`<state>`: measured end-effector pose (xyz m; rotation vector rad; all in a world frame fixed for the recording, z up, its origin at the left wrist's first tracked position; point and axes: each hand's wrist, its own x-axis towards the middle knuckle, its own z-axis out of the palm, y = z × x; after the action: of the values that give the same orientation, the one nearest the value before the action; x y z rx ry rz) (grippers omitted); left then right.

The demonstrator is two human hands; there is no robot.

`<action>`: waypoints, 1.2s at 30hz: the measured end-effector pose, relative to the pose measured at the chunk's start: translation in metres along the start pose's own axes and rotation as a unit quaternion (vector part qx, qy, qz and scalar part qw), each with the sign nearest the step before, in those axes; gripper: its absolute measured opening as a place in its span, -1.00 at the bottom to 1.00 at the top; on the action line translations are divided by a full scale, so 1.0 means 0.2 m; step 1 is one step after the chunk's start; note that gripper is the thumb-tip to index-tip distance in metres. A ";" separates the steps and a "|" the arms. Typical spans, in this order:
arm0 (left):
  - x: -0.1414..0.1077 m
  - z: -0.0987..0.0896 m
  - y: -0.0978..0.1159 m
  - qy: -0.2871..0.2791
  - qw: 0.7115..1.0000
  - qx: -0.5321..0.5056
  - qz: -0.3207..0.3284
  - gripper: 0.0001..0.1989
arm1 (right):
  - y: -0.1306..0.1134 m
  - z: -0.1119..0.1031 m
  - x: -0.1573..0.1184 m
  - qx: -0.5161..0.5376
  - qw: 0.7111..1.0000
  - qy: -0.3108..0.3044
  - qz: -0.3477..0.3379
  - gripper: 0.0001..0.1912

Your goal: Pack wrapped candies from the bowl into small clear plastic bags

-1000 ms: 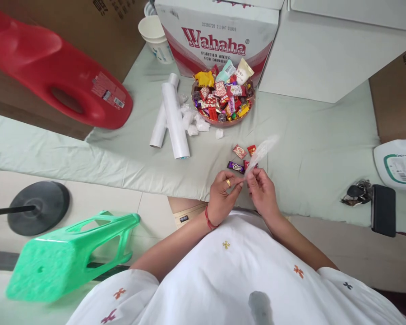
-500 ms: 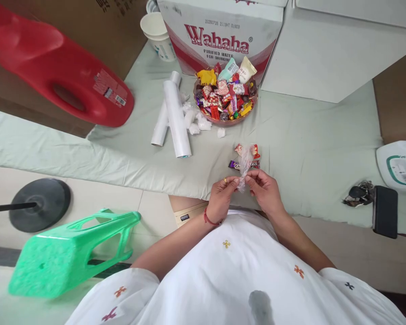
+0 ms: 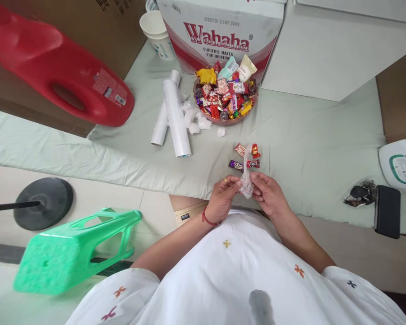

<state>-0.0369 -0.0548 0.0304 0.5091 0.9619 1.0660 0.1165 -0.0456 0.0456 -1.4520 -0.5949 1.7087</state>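
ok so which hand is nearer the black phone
Right. The right hand has the black phone off to its right; the left hand is farther from it, on the right hand's other side. Both hold the clear plastic.

On the box (image 3: 219, 34) before me I read "Wahaha" with ®, a blurred number above it and "PURIFIED WATER FOR DRINKIN", its end covered, below, while the print on the sweets (image 3: 236, 165) nearest me and the red jug (image 3: 104, 101) escapes me.
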 end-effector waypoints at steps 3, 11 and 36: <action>0.00 -0.03 -0.02 0.014 0.996 0.083 0.004 -0.64 | -0.02 -0.03 0.00 0.018 0.998 0.039 -0.044 -0.49; 0.04 0.01 0.04 -0.019 0.992 0.084 -0.094 -0.44 | -0.01 -0.13 -0.07 -0.073 0.989 0.031 -0.124 -0.61; 0.01 0.07 -0.12 -0.102 0.985 0.134 -0.041 -0.70 | 0.13 -0.18 -0.22 -0.347 0.861 0.088 -0.363 -0.86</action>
<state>-0.0134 -0.0627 0.0190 0.7781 0.9398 0.7979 0.1451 -0.1005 0.0424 -1.5265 -1.5340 0.7665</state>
